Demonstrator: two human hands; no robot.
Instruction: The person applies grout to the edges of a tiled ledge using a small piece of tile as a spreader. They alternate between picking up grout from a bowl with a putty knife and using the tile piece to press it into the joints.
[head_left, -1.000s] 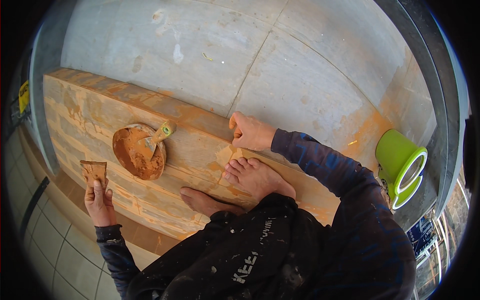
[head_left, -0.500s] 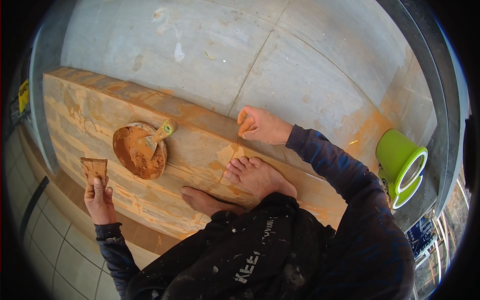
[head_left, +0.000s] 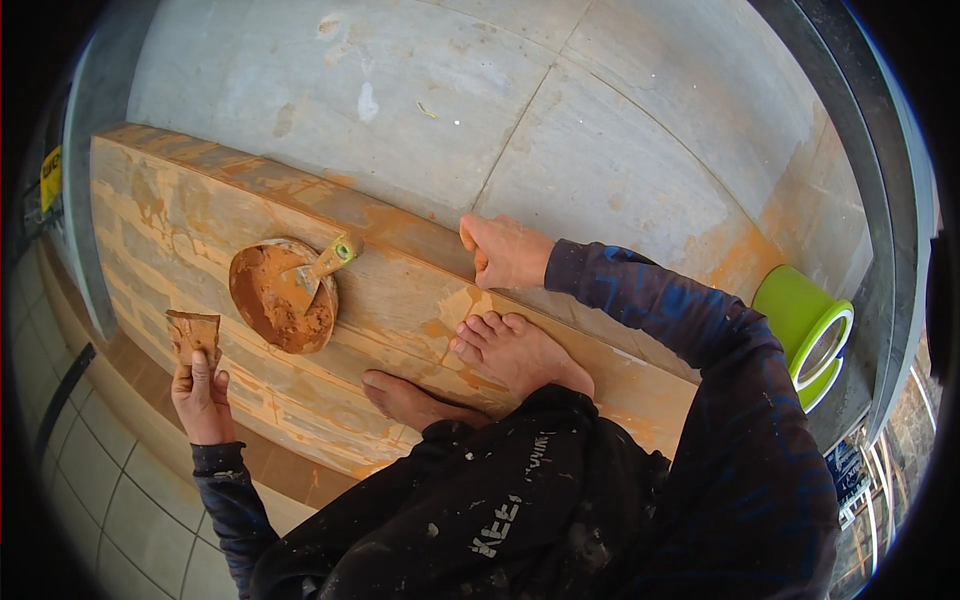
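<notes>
Orange-brown filler paste coats the wooden board [head_left: 200, 215], which lies flat on the grey tiled floor [head_left: 620, 150] and runs from upper left to lower right. Left hand [head_left: 203, 398] sits off the board's near edge, fingers closed around a small square scraper pad [head_left: 194, 332] smeared with the same paste; the pad is held upright, just clear of the board edge. Right hand [head_left: 507, 251] is at the board's far edge, fingers curled over it, thumb side up, palm down on the wood. Can't tell whether anything small is pinched in it.

Round dish of paste [head_left: 283, 296] sits on the board between the two hands, nearer the left one. Putty knife [head_left: 322, 266] with a yellow-green handle rests in the dish, blade in the paste, handle pointing toward the right hand but well apart from it. Both bare feet [head_left: 505, 350] are planted on the board just below the right hand. Green bucket [head_left: 805, 325] stands on the floor far right, away from both hands.

Versus a second ago: right hand has shifted a little rightward along the far edge, and now grips the edge rather than hovering as a loose fist. Left hand, scraper pad, dish, knife and feet are all in the same places.
</notes>
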